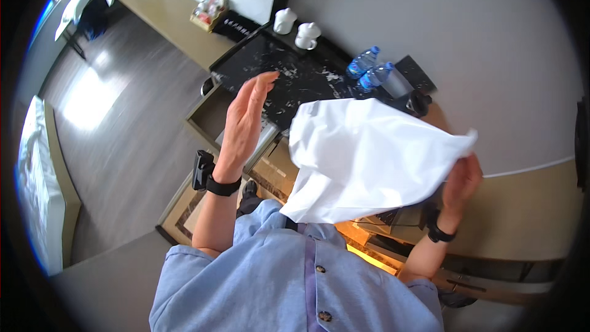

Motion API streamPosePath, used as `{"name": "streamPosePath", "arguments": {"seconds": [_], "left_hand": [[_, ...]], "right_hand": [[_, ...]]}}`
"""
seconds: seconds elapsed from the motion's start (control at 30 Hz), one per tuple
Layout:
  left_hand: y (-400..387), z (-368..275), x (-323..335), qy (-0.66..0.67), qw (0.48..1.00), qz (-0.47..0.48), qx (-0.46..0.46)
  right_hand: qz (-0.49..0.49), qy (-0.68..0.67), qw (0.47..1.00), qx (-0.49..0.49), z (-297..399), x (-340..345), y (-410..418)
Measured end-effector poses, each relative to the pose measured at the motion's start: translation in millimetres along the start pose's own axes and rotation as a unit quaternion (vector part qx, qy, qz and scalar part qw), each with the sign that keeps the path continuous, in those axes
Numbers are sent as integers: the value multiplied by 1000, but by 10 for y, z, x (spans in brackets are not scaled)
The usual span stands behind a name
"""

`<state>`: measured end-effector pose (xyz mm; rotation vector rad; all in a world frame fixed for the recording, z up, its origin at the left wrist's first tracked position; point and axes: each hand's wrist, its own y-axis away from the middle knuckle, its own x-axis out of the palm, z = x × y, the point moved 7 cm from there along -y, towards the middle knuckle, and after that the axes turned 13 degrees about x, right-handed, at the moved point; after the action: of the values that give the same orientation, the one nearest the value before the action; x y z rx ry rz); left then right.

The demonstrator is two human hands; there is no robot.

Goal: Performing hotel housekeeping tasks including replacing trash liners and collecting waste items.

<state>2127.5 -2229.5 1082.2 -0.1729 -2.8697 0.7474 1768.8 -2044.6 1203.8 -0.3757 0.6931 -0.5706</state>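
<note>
A white sheet [364, 161], thin and creased like a plastic bag or cloth, spreads in mid-air in front of my shirt. My right hand [462, 184] grips it near its right corner; the fingers are blurred and partly behind the material. My left hand [244, 120] is raised to the left of the sheet, apart from it, with straight fingers and nothing held. Below and beyond that hand is a pulled-out drawer [209, 117] with something white inside. The sheet hides part of the black marble-patterned counter [286, 69].
Two water bottles [363, 62] and two lidded white cups [306, 36] stand along the counter's back. A snack basket [209, 11] sits by a black box [237, 26]. At right is a wooden desk [521, 212]. A bed [44, 184] lies far left.
</note>
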Motion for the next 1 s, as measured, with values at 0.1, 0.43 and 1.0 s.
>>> {"name": "streamPosePath", "arguments": {"seconds": [0.1,0.43,1.0], "left_hand": [[776,1029,-272,14,966,11,-259],[1176,560,1014,303,856,315,-278],[1000,480,1042,195,904,222,-308]], "right_hand": [[-63,101,992,51,131,-224,-82],[-128,104,984,67,112,-548,132],[2,-129,976,177,-19,-836,715]]}}
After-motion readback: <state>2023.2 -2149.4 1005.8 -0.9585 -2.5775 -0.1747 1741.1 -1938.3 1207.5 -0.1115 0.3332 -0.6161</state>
